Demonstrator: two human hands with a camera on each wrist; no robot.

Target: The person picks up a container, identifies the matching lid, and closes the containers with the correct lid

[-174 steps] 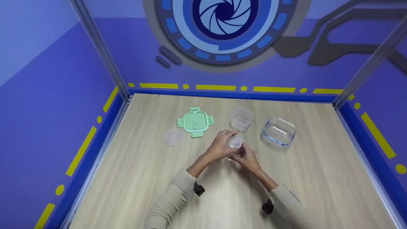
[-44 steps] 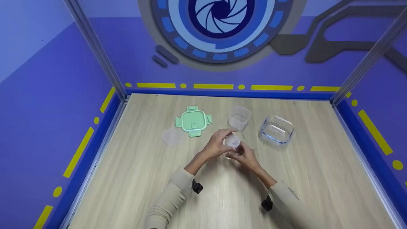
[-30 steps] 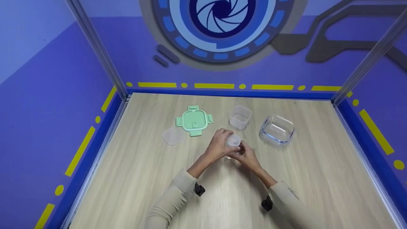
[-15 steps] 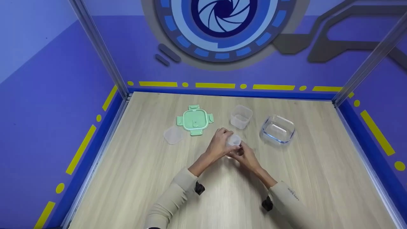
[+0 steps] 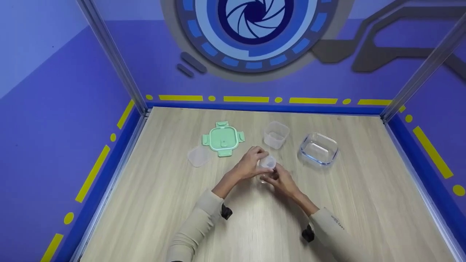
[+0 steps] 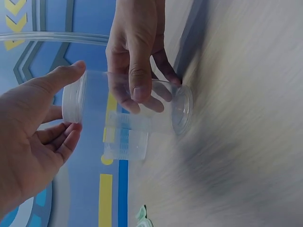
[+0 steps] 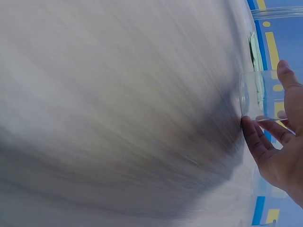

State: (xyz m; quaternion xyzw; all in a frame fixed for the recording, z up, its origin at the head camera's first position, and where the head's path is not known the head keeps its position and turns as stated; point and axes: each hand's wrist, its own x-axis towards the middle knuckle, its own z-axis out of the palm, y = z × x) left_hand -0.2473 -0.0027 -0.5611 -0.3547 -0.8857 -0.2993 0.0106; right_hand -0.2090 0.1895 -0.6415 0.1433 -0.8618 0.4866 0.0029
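Here, near the middle of the frame, I see my right hand wrapped around a clear round jar standing on the wooden table, while my left hand curls its fingers around the jar's white lid. Farther back lie a translucent lid, a green clip lid, a small square tub and a glass dish
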